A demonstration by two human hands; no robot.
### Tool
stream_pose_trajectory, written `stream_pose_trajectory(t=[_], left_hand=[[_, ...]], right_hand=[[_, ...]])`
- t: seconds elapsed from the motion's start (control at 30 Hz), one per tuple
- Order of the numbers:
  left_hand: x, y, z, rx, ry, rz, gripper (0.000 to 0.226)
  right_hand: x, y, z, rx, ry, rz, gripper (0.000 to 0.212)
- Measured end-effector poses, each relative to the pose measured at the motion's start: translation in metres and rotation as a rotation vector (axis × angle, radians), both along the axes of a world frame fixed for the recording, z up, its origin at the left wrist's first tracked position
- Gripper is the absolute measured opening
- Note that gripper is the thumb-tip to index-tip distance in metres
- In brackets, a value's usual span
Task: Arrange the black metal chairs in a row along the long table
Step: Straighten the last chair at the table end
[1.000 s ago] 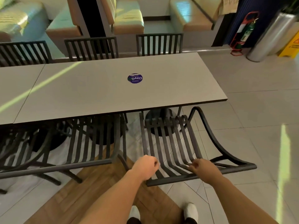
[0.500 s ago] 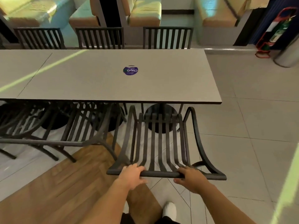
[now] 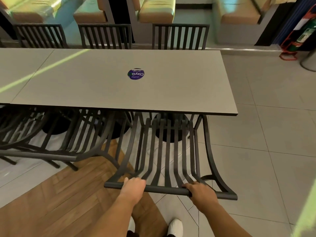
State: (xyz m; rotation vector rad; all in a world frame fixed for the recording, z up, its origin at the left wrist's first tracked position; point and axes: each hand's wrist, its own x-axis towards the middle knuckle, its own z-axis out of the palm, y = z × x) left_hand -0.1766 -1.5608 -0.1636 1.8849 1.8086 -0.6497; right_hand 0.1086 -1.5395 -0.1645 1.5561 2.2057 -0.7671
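Note:
A black metal chair with a slatted back stands at the near right end of the long grey table, its seat tucked under the tabletop. My left hand grips the left part of its top rail. My right hand grips the right part of the same rail. A second black chair stands just to its left at the table, and another lies further left. Three more black chairs line the far side.
A round purple sticker sits on the tabletop. Black table pedestals stand under it. Padded booth benches run behind the far chairs. A red fire-extinguisher stand and a metal bin are at the far right on tiled floor.
The chair was angled to the right with only my right hand on its rail; it has swung square to the table and slid under it, both hands now gripping.

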Motion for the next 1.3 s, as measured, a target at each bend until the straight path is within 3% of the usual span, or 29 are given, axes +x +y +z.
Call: stream_pose_trajectory(t=[0.5,0.8,0.93,1.03,1.2,1.3], left_hand=[[0.002,0.094,0.002,0.031,0.081,0.003,0.034],[0.007,0.104,0.005,-0.015,0.077,0.042,0.039],[0.007,0.103,0.009,-0.007,-0.008,0.111,0.035],[0.003,0.101,0.015,-0.029,-0.197,0.214,0.031],[-0.001,0.103,0.031,-0.14,-0.463,0.441,0.067],[0.003,0.116,0.04,-0.125,-0.493,0.451,0.049]], right_hand=[[-0.007,0.084,-0.002,0.077,-0.038,-0.012,0.044],[-0.006,0.092,-0.001,0.085,-0.063,0.002,0.046],[-0.005,0.097,0.005,0.02,-0.043,0.015,0.045],[-0.006,0.105,0.013,-0.132,-0.017,-0.021,0.049],[-0.007,0.112,0.031,-0.309,0.008,-0.18,0.053],[-0.002,0.122,0.048,-0.398,0.035,-0.237,0.058]])
